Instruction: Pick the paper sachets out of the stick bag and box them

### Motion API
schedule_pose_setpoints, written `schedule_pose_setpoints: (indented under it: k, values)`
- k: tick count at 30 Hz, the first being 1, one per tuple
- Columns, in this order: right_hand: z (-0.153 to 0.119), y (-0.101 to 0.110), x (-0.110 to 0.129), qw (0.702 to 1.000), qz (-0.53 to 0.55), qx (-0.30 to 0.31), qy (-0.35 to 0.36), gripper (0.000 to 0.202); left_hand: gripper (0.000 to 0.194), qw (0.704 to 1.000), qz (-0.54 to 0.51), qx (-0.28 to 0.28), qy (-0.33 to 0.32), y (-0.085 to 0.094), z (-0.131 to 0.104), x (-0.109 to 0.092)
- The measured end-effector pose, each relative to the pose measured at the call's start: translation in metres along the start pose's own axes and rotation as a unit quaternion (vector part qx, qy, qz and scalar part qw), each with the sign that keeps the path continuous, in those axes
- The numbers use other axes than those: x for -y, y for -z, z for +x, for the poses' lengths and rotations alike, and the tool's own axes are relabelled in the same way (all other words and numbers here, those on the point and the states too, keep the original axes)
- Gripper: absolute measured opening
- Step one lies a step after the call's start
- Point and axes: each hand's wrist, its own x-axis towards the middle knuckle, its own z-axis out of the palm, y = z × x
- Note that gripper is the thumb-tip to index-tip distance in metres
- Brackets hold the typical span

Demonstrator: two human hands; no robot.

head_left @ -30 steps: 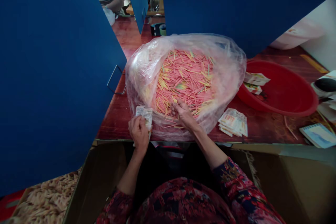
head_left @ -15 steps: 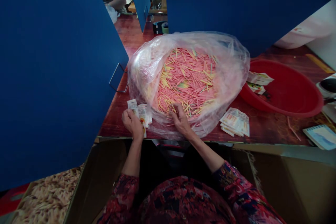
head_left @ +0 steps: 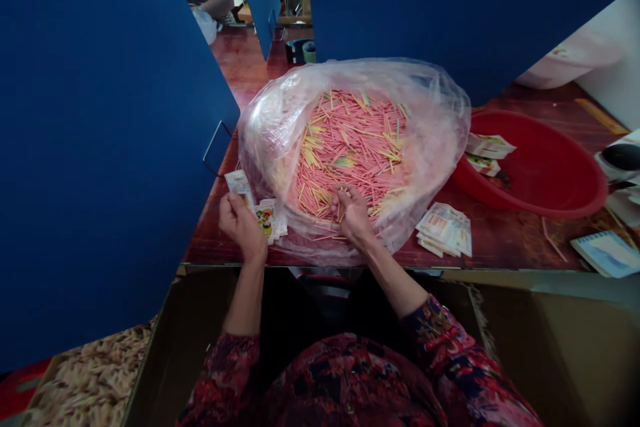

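At the table (head_left: 207,247): your left hand (head_left: 243,225), pinching a packet (head_left: 237,181); right hand (head_left: 353,215), clutching sticks (head_left: 343,191); plenty loose in bag (head_left: 437,123); packets (head_left: 445,225) piled, fill unclear.

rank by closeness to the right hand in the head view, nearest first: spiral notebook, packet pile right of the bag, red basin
From the right hand:
1. Packet pile, just right of the bag
2. Red basin, farther right, behind the pile
3. Spiral notebook, far right, by the front edge of the table
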Motion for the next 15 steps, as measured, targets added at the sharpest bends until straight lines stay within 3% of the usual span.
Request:
schedule_pose_setpoints:
  k: [5, 8, 12, 15]
  values:
    - [0.01, 0.001, 0.015, 0.965, 0.164, 0.017, -0.202, 0.013, 0.027, 0.997, -0.064, 0.017, 0.037, -0.026, -0.033, -0.003]
    - [0.002, -0.009, 0.011, 0.945, 0.209, 0.009, -0.252, 0.018, 0.029, 0.976, -0.19, -0.004, 0.101, -0.055, -0.061, 0.001]
    - [-0.02, -0.029, 0.0, 0.959, 0.223, 0.002, -0.177, 0.022, 0.028, 0.927, -0.334, -0.052, 0.165, -0.087, -0.082, 0.002]
    - [-0.033, -0.035, -0.004, 0.974, 0.208, 0.002, -0.093, 0.025, 0.03, 0.922, -0.345, -0.04, 0.17, -0.093, -0.084, 0.0]
